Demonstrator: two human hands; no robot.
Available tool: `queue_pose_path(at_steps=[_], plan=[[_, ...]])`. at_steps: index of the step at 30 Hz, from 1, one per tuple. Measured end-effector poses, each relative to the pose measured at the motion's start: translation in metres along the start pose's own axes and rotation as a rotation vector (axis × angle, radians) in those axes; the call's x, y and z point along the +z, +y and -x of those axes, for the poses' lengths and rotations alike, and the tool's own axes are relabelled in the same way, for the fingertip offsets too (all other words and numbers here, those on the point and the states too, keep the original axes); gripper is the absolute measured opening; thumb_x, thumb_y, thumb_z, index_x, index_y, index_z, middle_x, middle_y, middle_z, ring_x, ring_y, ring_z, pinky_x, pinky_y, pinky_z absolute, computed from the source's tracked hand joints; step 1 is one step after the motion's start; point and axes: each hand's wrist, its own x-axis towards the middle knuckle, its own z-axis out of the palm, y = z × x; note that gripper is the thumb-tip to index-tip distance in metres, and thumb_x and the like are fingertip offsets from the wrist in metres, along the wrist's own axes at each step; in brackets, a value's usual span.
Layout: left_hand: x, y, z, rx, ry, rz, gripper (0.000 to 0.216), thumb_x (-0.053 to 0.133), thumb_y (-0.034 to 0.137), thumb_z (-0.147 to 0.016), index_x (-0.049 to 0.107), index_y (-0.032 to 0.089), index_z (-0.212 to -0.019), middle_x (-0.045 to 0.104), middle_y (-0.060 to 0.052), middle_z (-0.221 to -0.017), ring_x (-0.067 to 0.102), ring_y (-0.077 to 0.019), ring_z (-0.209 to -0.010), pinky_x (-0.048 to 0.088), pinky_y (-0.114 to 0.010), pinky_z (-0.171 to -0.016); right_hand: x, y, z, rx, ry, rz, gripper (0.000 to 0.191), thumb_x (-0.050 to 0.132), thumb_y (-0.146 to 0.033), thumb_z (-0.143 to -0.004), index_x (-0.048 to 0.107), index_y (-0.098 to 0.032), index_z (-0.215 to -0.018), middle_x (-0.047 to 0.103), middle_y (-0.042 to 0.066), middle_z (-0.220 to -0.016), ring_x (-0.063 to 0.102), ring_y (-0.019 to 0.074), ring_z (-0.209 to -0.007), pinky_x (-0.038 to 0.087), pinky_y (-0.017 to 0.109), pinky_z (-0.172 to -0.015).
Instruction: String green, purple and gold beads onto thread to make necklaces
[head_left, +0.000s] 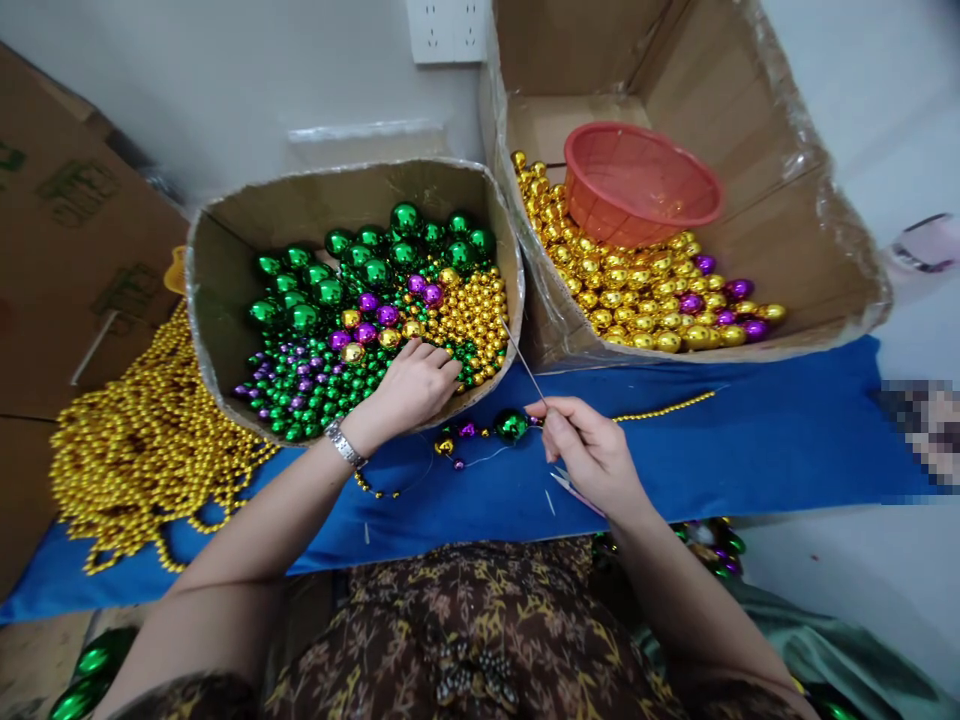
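Our left hand [421,385], half-curled over the beads [472,310], hid its own fingertips, so we couldn't tell its hold. Our right hand [589,450] pinched one needle [523,360] near one large green ball [511,426], before two bead boxes [720,90].

A thin needle [526,363] slants near a curving strand of multicoloured beads [511,426]

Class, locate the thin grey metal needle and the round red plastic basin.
Thin grey metal needle [525,362]: head view; middle of its exposed shaft.
Round red plastic basin [602,208]: head view; outer side wall.
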Motion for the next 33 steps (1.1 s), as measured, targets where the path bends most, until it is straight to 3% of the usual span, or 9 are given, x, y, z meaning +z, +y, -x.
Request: queue_pose_path(at_steps=[12, 22, 26, 33], plan=[[0.015, 0.005, -0.030, -0.006, -0.106, 0.042, 0.023, 0.041, 0.018, -0.093, 0.063, 0.013, -0.098, 0.064, -0.013, -0.092, 0.056, -0.0248, -0.083, 0.041, -0.038, -0.075, 0.001, -0.001, 0.002, 0.009, 0.016, -0.008, 0.022, 0.046, -0.029, -0.098, 0.064, -0.022, -0.107, 0.056, -0.005, -0.062, 0.054, 0.0071, -0.053, 0.044, 0.021, -0.055], [0.018, -0.001, -0.021, 0.013, -0.076, 0.075, 0.031, 0.039, 0.028, -0.095, 0.065, 0.015, -0.085, 0.062, -0.012, -0.078, 0.054, -0.0232, -0.074, 0.041, -0.037, -0.069, -0.002, 0.000, 0.001, 0.014, 0.017, 0.011, 0.024, 0.046, -0.032, -0.098, 0.065, -0.022, -0.108, 0.057, -0.005, -0.061, 0.054, 0.0080, -0.052, 0.045, 0.022, -0.054], [0.010, -0.013, -0.010, -0.024, 0.030, 0.033, 0.032, 0.039, 0.030, -0.097, 0.066, 0.015, -0.089, 0.063, -0.011, -0.081, 0.056, -0.0235, -0.078, 0.043, -0.037, -0.072, -0.002, -0.001, 0.001, 0.016, 0.002, 0.010, 0.023, 0.045, -0.031, -0.098, 0.065, -0.022, -0.108, 0.057, -0.004, -0.062, 0.055, 0.0079, -0.053, 0.044, 0.022, -0.054], [-0.013, -0.051, 0.011, -0.267, 0.269, 0.031, 0.030, 0.040, 0.029, -0.096, 0.066, 0.013, -0.102, 0.067, -0.012, -0.089, 0.059, -0.0236, -0.082, 0.046, -0.037, -0.074, -0.001, 0.000, -0.001, 0.018, -0.006, 0.018, 0.024, 0.046, -0.031, -0.098, 0.065, -0.022, -0.109, 0.059, -0.004, -0.065, 0.054, 0.0077, -0.053, 0.044, 0.021, -0.054]])
